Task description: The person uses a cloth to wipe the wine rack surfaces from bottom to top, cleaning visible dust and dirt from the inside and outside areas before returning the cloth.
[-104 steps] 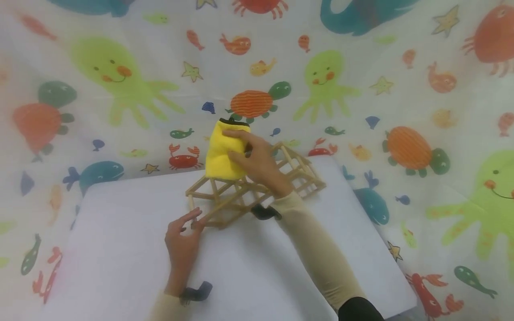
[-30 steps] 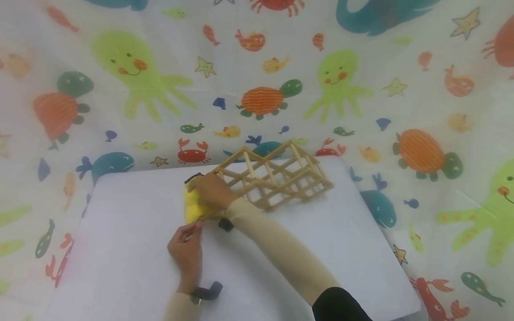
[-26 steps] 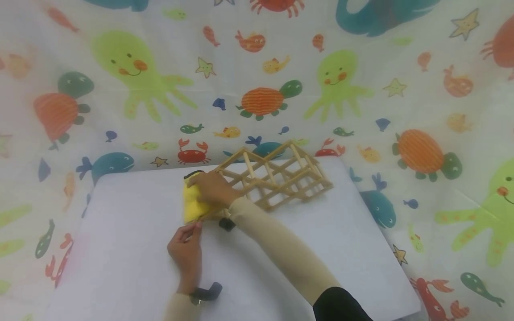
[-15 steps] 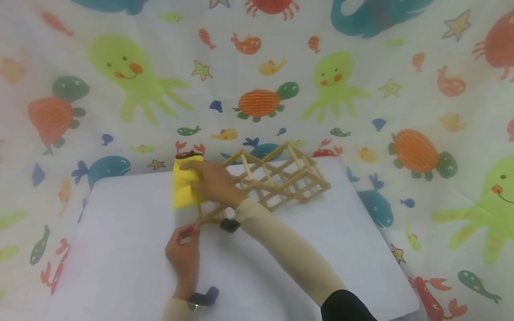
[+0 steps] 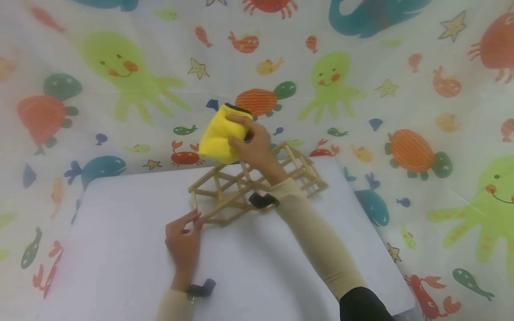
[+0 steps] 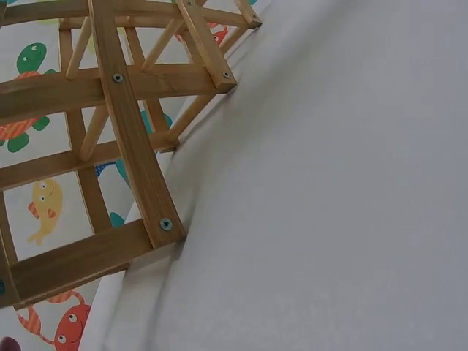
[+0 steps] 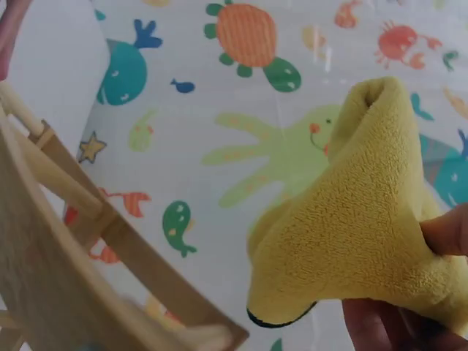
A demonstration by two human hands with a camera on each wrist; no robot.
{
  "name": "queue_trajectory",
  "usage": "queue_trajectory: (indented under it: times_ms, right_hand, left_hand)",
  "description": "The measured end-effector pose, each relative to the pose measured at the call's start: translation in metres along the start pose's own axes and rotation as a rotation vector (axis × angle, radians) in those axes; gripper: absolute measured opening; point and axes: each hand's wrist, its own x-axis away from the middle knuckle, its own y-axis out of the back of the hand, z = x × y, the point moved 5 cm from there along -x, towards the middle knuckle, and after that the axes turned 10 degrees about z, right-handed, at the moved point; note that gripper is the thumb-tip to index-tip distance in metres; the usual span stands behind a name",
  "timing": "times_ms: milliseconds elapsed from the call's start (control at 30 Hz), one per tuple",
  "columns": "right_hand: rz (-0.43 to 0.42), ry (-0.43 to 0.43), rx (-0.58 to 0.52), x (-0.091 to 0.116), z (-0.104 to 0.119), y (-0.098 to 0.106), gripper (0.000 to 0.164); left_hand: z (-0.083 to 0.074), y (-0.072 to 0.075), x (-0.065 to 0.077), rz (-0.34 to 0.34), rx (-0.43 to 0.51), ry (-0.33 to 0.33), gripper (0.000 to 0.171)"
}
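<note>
Head view: a yellow cloth [image 5: 221,136], pinched in the right grip [image 5: 259,147], is above the wooden rack [image 5: 226,203]; the right wrist view alone shows the cloth's fuzzy pile and a gap from the wood. The left grip [image 5: 184,243] pinches the rack's left end, on the white bench [image 5: 120,249], and only the left wrist view reveals screw heads [image 6: 166,224] in the slats [image 6: 134,139]

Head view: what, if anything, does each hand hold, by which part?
The right hand grips the yellow cloth by its right side; the left hand pinches the wooden lattice rack at its near left corner.
</note>
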Motion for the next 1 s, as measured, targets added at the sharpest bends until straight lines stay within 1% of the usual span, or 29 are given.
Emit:
queue_trajectory:
  times_ms: [100,233,333,400,500,567,667,800,867,900,933,1000]
  right_hand:
    - [-0.070,-0.008,-0.046,0.001,-0.010,0.017,0.050]
    - [-0.155,-0.032,-0.082,0.004,-0.021,0.032,0.050]
    - [-0.185,-0.054,-0.062,0.007,-0.028,0.037,0.050]
    - [-0.184,-0.079,-0.011,0.009,-0.032,0.038,0.050]
    - [-0.140,-0.136,0.104,0.012,-0.041,0.035,0.052]
    - [-0.082,-0.178,0.196,0.012,-0.047,0.032,0.052]
    - [0.020,-0.215,0.346,0.009,-0.054,0.030,0.051]
    - [0.134,-0.297,0.658,0.005,-0.060,0.036,0.049]
    - [0.171,-0.335,0.769,0.005,-0.062,0.039,0.051]
    - [0.178,-0.337,0.798,0.005,-0.063,0.040,0.053]
    - [0.176,-0.333,0.788,0.006,-0.064,0.041,0.054]
    - [0.149,-0.311,0.686,0.008,-0.065,0.041,0.055]
  left_hand:
    - [0.000,0.001,0.000,-0.002,-0.005,-0.003,0.022]
    - [0.002,0.001,0.001,0.005,-0.025,-0.015,0.020]
    - [0.007,0.001,0.003,-0.006,-0.029,-0.006,0.020]
    - [0.010,0.000,0.004,-0.017,-0.022,0.007,0.022]
    - [0.015,0.000,0.004,-0.025,-0.013,0.031,0.022]
    - [0.017,0.000,0.005,-0.027,-0.010,0.046,0.023]
    - [0.018,-0.001,0.005,-0.028,-0.009,0.069,0.024]
    - [0.018,-0.002,0.005,-0.039,-0.016,0.082,0.025]
    - [0.018,-0.003,0.006,-0.041,-0.018,0.090,0.025]
    - [0.018,-0.004,0.006,-0.040,-0.020,0.096,0.025]
    - [0.019,-0.004,0.007,-0.038,-0.023,0.104,0.024]
    - [0.020,-0.005,0.007,-0.034,-0.029,0.120,0.024]
